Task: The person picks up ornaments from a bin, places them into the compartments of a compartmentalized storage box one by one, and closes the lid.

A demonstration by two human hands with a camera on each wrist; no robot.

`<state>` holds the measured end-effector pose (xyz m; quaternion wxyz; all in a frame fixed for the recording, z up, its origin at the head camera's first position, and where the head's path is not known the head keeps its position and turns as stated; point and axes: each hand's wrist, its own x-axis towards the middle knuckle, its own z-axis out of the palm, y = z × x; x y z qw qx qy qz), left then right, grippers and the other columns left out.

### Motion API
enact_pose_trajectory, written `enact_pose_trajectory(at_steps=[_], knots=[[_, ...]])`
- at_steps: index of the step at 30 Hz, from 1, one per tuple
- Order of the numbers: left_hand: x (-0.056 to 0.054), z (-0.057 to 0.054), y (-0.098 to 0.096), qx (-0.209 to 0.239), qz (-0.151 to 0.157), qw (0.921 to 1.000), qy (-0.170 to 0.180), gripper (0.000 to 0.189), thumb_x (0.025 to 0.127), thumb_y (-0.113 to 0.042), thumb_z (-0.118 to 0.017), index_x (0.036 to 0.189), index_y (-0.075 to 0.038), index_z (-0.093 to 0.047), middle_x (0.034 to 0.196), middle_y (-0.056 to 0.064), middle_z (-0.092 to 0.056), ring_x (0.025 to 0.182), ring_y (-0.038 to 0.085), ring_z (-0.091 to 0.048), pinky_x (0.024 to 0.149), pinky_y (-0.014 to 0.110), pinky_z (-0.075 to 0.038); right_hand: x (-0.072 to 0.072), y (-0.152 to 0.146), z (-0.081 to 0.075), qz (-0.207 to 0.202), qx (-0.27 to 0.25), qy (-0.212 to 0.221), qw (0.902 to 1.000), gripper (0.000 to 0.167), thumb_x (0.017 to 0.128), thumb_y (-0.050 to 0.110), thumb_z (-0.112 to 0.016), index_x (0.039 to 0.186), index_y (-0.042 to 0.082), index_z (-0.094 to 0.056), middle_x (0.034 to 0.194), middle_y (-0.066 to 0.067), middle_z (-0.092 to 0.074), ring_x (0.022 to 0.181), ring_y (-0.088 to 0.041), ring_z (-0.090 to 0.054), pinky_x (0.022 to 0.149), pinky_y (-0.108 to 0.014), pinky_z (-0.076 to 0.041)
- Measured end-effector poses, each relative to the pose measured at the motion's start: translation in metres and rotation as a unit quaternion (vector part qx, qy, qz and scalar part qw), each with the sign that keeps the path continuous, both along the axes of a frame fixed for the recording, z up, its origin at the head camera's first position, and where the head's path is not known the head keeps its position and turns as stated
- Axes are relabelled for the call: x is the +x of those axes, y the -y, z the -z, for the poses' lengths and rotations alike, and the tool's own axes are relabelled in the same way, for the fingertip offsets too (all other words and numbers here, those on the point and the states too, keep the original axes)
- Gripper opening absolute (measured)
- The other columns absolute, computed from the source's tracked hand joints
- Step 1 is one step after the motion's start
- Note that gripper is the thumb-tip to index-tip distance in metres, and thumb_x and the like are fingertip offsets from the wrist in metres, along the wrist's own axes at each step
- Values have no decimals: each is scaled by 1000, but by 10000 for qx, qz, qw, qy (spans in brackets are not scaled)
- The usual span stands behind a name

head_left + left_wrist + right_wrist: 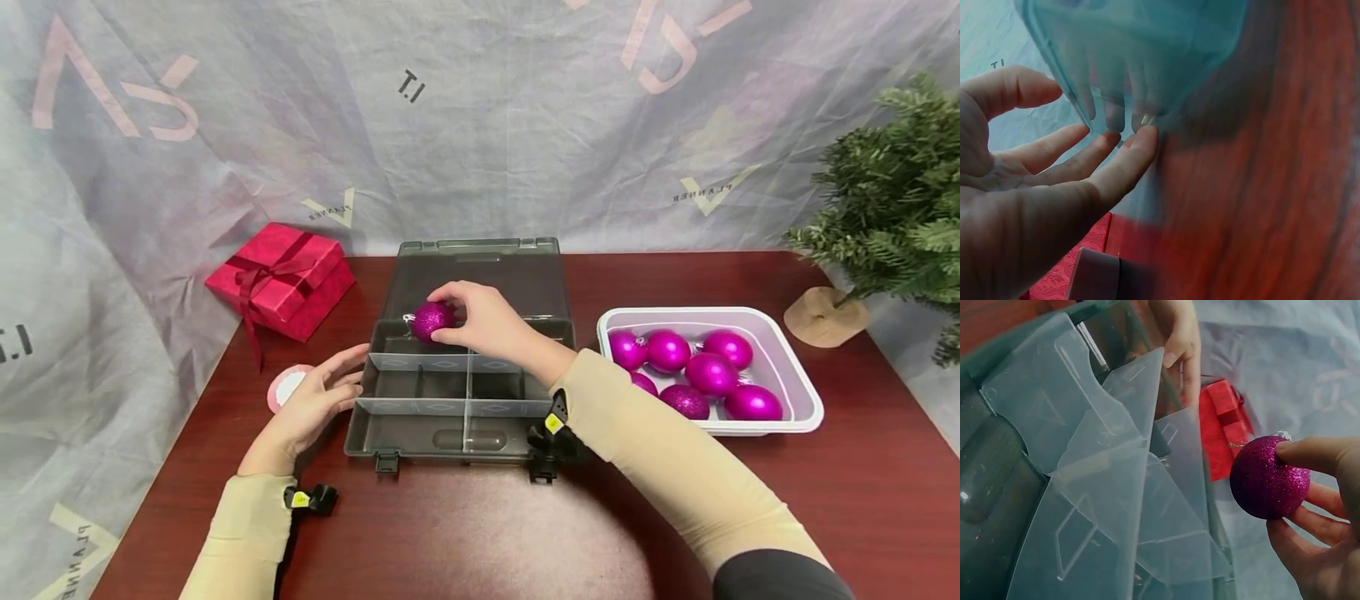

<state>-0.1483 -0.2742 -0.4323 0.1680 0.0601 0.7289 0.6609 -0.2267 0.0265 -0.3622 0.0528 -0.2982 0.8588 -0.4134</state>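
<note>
"Right hand first: how do we have it?"

"Clamped on a glittery purple ball, thumb on one side and fingers on the other, the ball's metal cap pointing toward the left edge of the bench."

"Where are we holding that ball?"

"Over the left end of the far row in a dark see-through box, which sits mid-bench with its lid folded back toward the far edge. Seen from the right wrist, the ball is apart from the pale dividers."

"And our left hand?"

"Its fingers are apart and nearly straight, the tips against the box's left wall. Just beside it, toward the bench's left edge, lies a round pink-rimmed thing, partly hidden; we cannot tell what it is."

"Do we have more balls?"

"At least seven purple ones in a white tub, between the box and the bench's right edge."

"What stands at the far corners?"

"We see a red gift box with a dark ribbon near the far left corner, and a green tree on a wooden base at the far right one. Past the far edge hangs a grey printed cloth."
</note>
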Motion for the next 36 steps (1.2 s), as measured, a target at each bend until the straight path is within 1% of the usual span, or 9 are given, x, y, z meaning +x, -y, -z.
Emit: enact_pose_trajectory(at_steps=[4, 9, 15, 19, 23, 27, 32, 36], knots=[[1, -1, -1, 4, -7, 10000, -15, 65, 100, -2, -52, 159, -1, -27, 158, 26, -30, 137, 40, -37, 92, 25, -49, -6, 8, 7, -25, 203, 70, 9998, 47, 88, 18, -82, 130, 6, -64, 124, -9, -66, 109, -20, -63, 89, -31, -53], [2, -3, -2, 43, -16, 10000, -10, 65, 99, -1, -51, 159, 0, -27, 158, 26, -30, 138, 43, -35, 92, 25, -48, -11, 16, 16, -29, 343, 165, 9993, 47, 89, 18, -82, 130, 5, -64, 121, -10, -67, 108, -21, -63, 92, -32, -52], [2, -2, -1, 37, -12, 10000, -32, 65, 100, 0, -51, 159, 0, -26, 158, 26, -29, 140, 43, -33, 92, 25, -48, -12, 20, 25, 18, 408, 133, 9991, 45, 87, 18, -84, 127, 5, -67, 117, -9, -64, 108, -22, -63, 93, -33, -51], [1, 0, -1, 29, -28, 10000, -62, 65, 99, 1, -51, 159, 0, -27, 158, 26, -30, 139, 42, -34, 92, 25, -48, -12, 22, 29, 24, 426, 100, 9990, 45, 85, 19, -85, 124, 6, -69, 114, -9, -63, 106, -23, -64, 93, -33, -51], [0, 0, -2, 29, -36, 10000, -71, 65, 99, 1, -51, 159, 0, -27, 158, 27, -31, 137, 40, -36, 91, 25, -48, -13, 25, 33, 16, 494, -4, 9988, 43, 84, 19, -86, 122, 6, -70, 111, -7, -66, 104, -20, -64, 91, -32, -51], [0, 0, -2, 27, -25, 10000, -68, 65, 99, 2, -51, 159, 1, -26, 158, 27, -30, 139, 42, -34, 92, 25, -48, -12, 27, 37, 39, 517, -59, 9986, 41, 85, 19, -86, 121, 7, -70, 109, -6, -70, 100, -17, -66, 89, -31, -52], [1, 0, -3, 8, -14, 10000, -77, 65, 99, 2, -50, 159, 1, -26, 159, 26, -29, 140, 42, -32, 92, 25, -48, -10, 28, 38, 33, 582, -117, 9982, 39, 86, 18, -85, 120, 6, -70, 108, -7, -73, 99, -17, -67, 89, -31, -53], [1, 0, -2, -8, -20, 10000, -77, 65, 99, 2, -50, 159, 0, -26, 159, 26, -29, 140, 42, -33, 92, 25, -48, -10, 29, 38, -41, 815, -399, 9959, 38, 87, 20, -84, 120, 5, -71, 110, -7, -72, 100, -17, -68, 89, -30, -53]])
